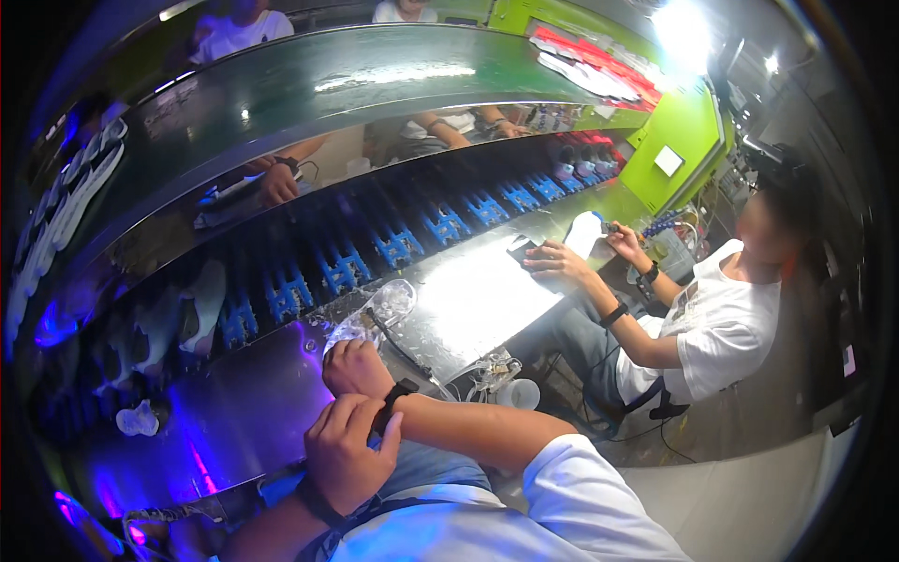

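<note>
Beyond the metal worktop (pixel 257 403) stand blue holders (pixel 397 248), evenly spaced, likely to keep pieces apart. The right hand (pixel 360 368) is curled near the worktop's edge, contents hidden; the left hand (pixel 351 454) clasps the black wristband (pixel 392 400) on that wrist.

The camera on my head looked down, my hands (pixel 351 451) near below it. It faced the metal bench (pixel 253 398).
</note>
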`<state>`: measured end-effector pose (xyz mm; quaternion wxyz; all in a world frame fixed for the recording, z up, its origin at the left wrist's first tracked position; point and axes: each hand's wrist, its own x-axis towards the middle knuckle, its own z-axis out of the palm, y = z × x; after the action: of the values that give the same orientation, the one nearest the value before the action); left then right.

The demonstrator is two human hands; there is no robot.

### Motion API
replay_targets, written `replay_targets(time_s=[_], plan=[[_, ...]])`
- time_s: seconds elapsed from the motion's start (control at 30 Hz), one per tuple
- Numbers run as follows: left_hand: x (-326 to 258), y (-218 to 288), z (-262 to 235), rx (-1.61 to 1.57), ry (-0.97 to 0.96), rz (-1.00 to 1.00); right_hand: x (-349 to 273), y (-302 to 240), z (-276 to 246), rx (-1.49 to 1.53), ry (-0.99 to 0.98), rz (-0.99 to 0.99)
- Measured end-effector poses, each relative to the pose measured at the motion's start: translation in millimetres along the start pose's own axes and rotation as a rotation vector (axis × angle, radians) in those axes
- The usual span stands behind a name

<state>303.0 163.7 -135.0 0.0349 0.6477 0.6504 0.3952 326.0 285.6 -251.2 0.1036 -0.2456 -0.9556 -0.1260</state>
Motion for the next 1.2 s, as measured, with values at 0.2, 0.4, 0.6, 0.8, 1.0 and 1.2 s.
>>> replay_targets(time_s=[0.2,0.4,0.6,0.8,1.0,1.2], plan=[[-7,11,1,-0.098,-0.061,-0.168,-4,7,6,-0.017,-0.057,0.079],[-9,16,8,-0.083,-0.028,-0.286,-7,8,-2,-0.017,-0.079,0.106],[-6,17,12,-0.033,0.028,-0.157,-14,7,-7,-0.179,-0.202,0.09],[-12,4,14,-0.853,-0.142,-0.864,-27,7,-15,-0.282,-0.293,0.022],[-2,-8,-4,-1.185,-0.391,-1.073,-39,12,-38,-0.303,-0.189,-0.04],[-10,-6,9,-0.969,-0.29,-0.797,-31,4,-49,-0.227,-0.333,-0.023]])
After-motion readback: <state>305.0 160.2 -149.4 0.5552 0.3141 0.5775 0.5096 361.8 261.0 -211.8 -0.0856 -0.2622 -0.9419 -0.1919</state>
